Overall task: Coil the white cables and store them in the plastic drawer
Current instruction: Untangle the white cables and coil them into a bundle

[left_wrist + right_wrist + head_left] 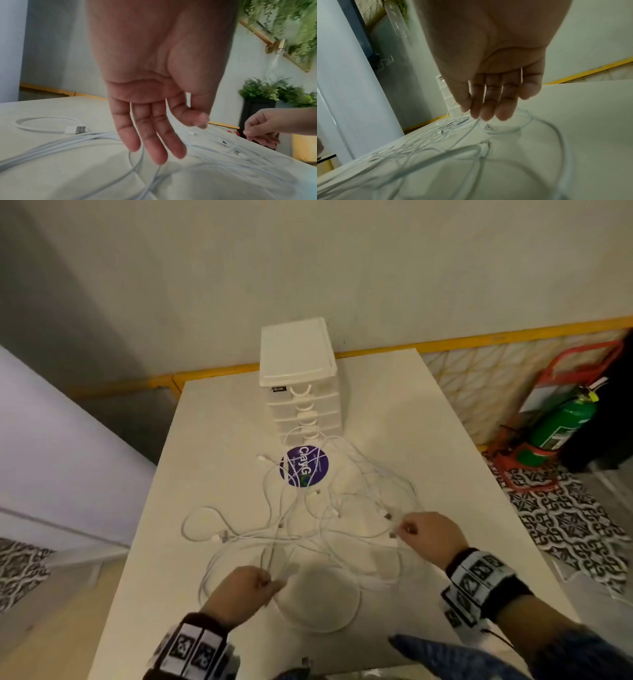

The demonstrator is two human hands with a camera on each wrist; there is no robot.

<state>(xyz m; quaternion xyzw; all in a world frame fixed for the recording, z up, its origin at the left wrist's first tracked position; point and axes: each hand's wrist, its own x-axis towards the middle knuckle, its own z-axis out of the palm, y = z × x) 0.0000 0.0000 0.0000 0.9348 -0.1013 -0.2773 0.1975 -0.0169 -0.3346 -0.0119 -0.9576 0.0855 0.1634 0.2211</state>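
Note:
Several white cables point(260, 537) lie in a loose tangle across the middle of the white table point(428, 440). Behind them, at the table's far edge, stands the white plastic drawer unit point(301, 405), all drawers pushed in. My left hand point(274, 583) hovers over the near part of the tangle, thumb and forefinger pinching one white cable point(135, 165) while the other fingers point(159, 142) hang straight. My right hand point(402, 530) is at the tangle's right side and pinches another cable point(471, 129) near its plug end. A USB plug point(488, 127) lies just beyond my right fingertips.
A round purple sticker point(304, 466) sits on the table under the cables, in front of the drawers. A green fire extinguisher point(561, 426) in a red stand is on the floor to the right. Another USB plug point(75, 130) lies at the tangle's left.

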